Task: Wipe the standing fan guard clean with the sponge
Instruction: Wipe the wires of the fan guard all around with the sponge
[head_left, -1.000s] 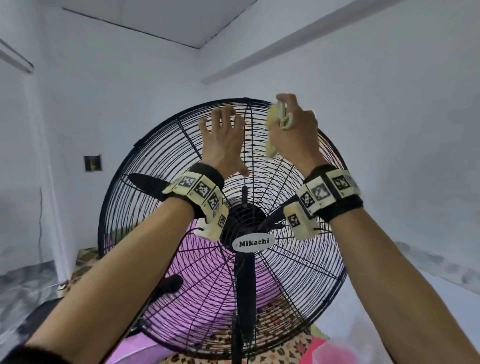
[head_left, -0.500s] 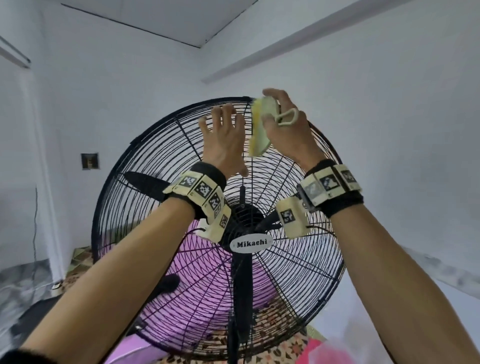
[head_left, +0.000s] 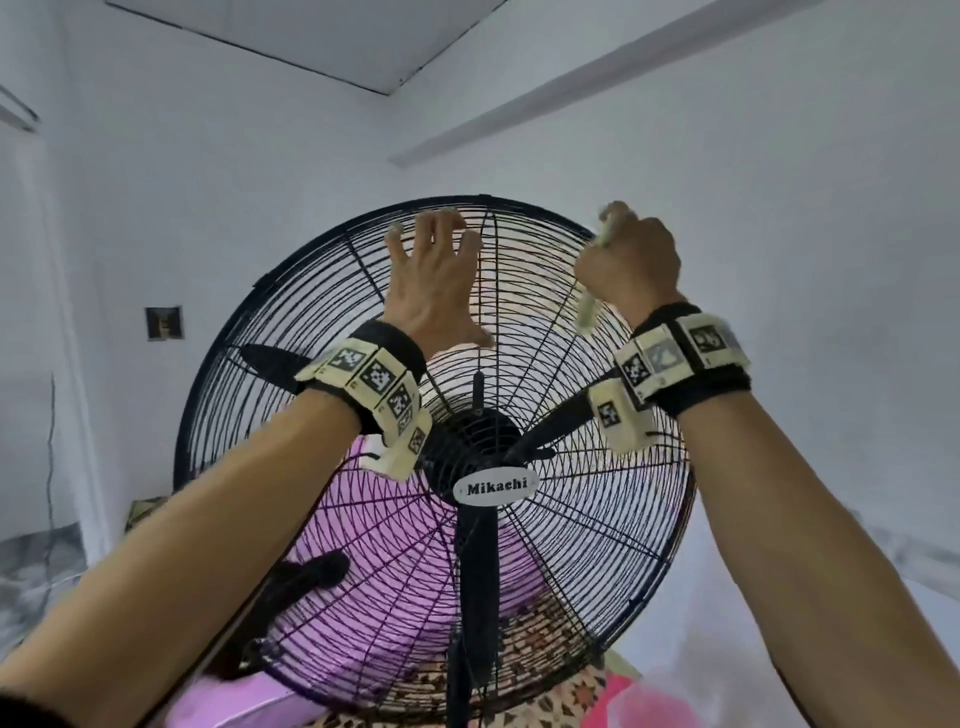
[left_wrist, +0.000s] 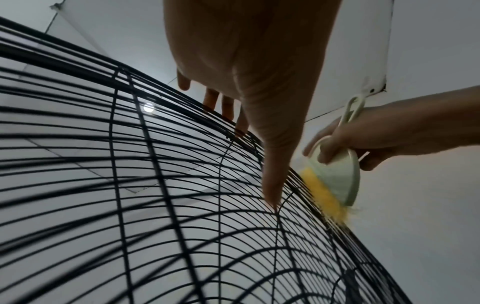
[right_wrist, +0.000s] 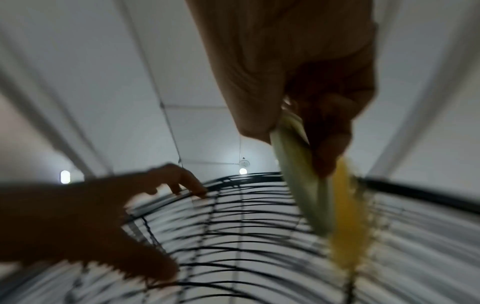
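The black wire fan guard (head_left: 291, 332) (left_wrist: 130, 185) (right_wrist: 246, 216) of a standing fan fills the middle of the head view. My left hand (head_left: 434, 275) (left_wrist: 246, 72) (right_wrist: 91, 216) lies spread on its top part, fingers straight against the wires. My right hand (head_left: 631, 260) (left_wrist: 376, 139) (right_wrist: 298, 72) grips the sponge (head_left: 587, 314) (left_wrist: 328, 185) (right_wrist: 345, 226), a pale green handled holder with a yellow pad. The pad presses on the guard's upper right rim.
A white "Mikachi" badge (head_left: 496, 488) marks the hub, with the black pole (head_left: 475, 597) below. A pink object (head_left: 363, 597) shows through the lower guard. White walls (head_left: 805, 312) stand close behind, and a patterned mat (head_left: 561, 696) lies on the floor.
My right hand with the sponge has moved from the guard's top centre out to the right rim. The left hand stays spread near the top.
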